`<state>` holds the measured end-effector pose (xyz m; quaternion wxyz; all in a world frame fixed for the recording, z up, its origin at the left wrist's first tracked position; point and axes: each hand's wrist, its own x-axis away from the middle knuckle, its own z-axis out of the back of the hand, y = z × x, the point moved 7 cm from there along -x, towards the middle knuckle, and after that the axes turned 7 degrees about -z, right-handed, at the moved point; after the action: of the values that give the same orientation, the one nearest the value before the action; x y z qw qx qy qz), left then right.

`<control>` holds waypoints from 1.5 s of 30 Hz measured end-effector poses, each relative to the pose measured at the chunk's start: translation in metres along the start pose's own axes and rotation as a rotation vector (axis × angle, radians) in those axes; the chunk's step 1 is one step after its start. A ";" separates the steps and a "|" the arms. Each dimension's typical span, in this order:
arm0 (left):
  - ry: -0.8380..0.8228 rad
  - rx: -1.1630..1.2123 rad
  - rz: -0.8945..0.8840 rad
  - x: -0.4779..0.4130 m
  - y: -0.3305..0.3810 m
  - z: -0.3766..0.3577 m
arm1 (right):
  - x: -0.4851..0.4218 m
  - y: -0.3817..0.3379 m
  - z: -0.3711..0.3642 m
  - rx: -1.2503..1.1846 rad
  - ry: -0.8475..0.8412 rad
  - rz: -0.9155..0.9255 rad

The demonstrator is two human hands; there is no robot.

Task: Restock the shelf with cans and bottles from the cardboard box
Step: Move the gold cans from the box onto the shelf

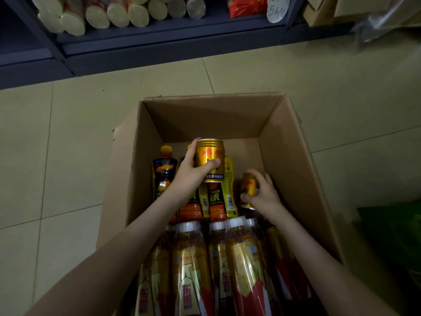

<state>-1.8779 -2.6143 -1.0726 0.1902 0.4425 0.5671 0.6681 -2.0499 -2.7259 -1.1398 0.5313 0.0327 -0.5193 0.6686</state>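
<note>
Down in the open cardboard box [296, 156] are two gold cans, at least four white-capped bottles [191, 258] lying lengthwise with caps pointing away, one dark orange-capped bottle [164, 174] and some yellow-labelled bottles [229, 197] standing. The box sits on a pale tiled floor [68, 144] before a dark shelf [159, 35]. The left hand [193, 172] wraps one gold can [210, 159], upright, above the bottles. The right hand [265, 195] curls round the second can [248, 185], tilted, low by the right wall.
</note>
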 end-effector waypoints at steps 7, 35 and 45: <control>0.069 0.177 0.106 0.044 0.048 0.003 | 0.083 -0.093 0.044 -0.727 -0.199 0.086; -0.683 -0.020 -0.430 0.505 0.759 -0.142 | 0.775 -0.491 0.418 -0.537 0.309 0.580; -1.127 -0.053 -0.738 0.726 0.836 -0.260 | 1.048 -0.440 0.482 -0.483 0.832 0.677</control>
<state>-2.2697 -2.4566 -0.0170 0.6835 0.4961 0.4787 0.2400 -2.4214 -2.4140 -0.0046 0.4398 -0.5220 -0.3864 0.6203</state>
